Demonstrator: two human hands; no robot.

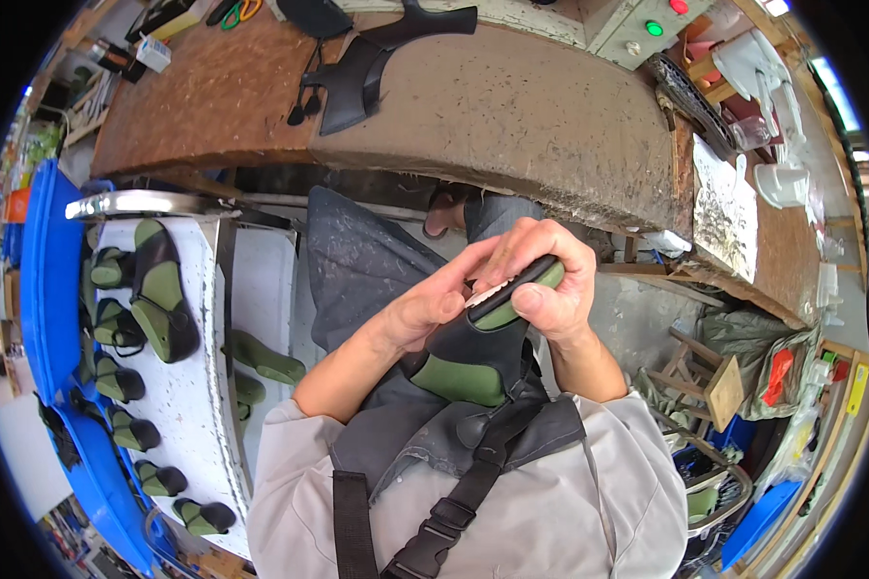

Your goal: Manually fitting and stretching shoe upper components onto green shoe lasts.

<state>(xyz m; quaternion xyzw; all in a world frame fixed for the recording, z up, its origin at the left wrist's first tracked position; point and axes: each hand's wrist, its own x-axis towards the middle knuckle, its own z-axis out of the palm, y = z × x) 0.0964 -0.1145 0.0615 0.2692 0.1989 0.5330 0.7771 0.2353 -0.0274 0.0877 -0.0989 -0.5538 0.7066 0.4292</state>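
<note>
In front of my chest I hold a shoe [465,344], a black upper stretched over a green last, tilted with its toe up and to the right. My right hand [562,275] is wrapped round the toe end, thumb on the green part. Closed against the shoe's underside edge is my left hand [434,299], its fingertips at a pale, ragged strip [490,293] there. Part of the underside is hidden by my fingers. A dark apron [372,265] hangs below the shoe across my lap.
On the left, a white rack [198,289] bears several green lasts with black uppers [164,299], beside blue bins [53,280]. Ahead stands a brown workbench [512,106] with cut black leather pieces [352,82] and scissors [241,12]. A wooden stool [722,391] is at right.
</note>
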